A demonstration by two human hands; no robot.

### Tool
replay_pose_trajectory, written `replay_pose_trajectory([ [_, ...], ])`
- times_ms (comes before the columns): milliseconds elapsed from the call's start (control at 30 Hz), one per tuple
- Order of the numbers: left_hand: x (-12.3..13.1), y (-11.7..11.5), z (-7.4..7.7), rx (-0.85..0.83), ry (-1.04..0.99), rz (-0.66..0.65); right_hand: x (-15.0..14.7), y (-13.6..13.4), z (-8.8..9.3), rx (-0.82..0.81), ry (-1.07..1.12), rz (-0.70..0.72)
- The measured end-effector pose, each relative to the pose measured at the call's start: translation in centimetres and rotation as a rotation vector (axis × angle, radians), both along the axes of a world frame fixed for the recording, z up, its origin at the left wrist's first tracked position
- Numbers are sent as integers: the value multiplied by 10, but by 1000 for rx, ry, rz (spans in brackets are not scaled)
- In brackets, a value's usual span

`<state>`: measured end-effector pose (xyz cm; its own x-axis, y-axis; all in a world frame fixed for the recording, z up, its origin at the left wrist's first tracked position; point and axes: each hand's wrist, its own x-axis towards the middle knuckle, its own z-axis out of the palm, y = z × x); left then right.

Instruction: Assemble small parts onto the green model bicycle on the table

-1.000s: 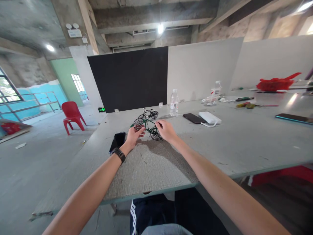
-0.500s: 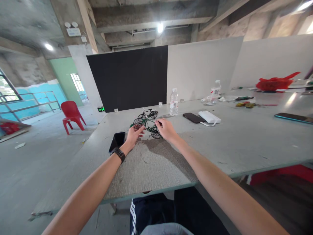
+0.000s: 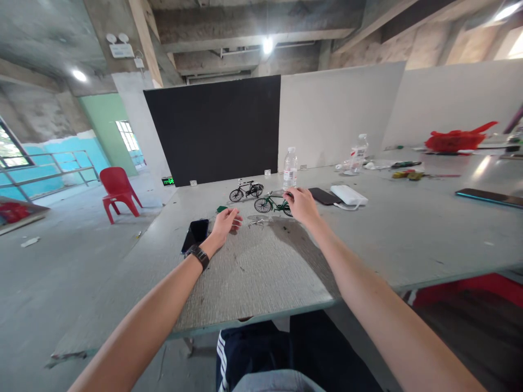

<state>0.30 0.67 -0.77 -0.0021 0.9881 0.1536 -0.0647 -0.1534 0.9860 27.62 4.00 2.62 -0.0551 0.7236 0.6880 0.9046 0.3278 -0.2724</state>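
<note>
Now, right hand (image 3: pixel 302 204): we are pinching the green metal model bicycle (image 3: pixel 269 204).
left hand (image 3: pixel 226 222): we are resting loosely curled fingers on the grey table (image 3: pixel 265 267).

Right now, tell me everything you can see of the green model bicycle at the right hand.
The green model bicycle is a small toy with a thin green frame, metal by the look, and two black spoked wheels. It stands upright, side-on, on the grey table. The right hand grips its right end, hiding part of that wheel.
</note>
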Motion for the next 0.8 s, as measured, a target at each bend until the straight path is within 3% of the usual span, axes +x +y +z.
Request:
replay_pose_trajectory([
  [133, -1, 0, 0, -17, 14, -1, -2, 2, -1, -17, -17, 3],
  [500, 0, 3, -2, -3, 34, -6, -7, -6, 6, 122, 147, 18],
  [633, 0, 2, -2, 4, 33, -11, -18, -14, 10, 158, 173, 107],
  [800, 0, 1, -2, 10, 41, -21, -29, -13, 8, 58, 121, 190],
])
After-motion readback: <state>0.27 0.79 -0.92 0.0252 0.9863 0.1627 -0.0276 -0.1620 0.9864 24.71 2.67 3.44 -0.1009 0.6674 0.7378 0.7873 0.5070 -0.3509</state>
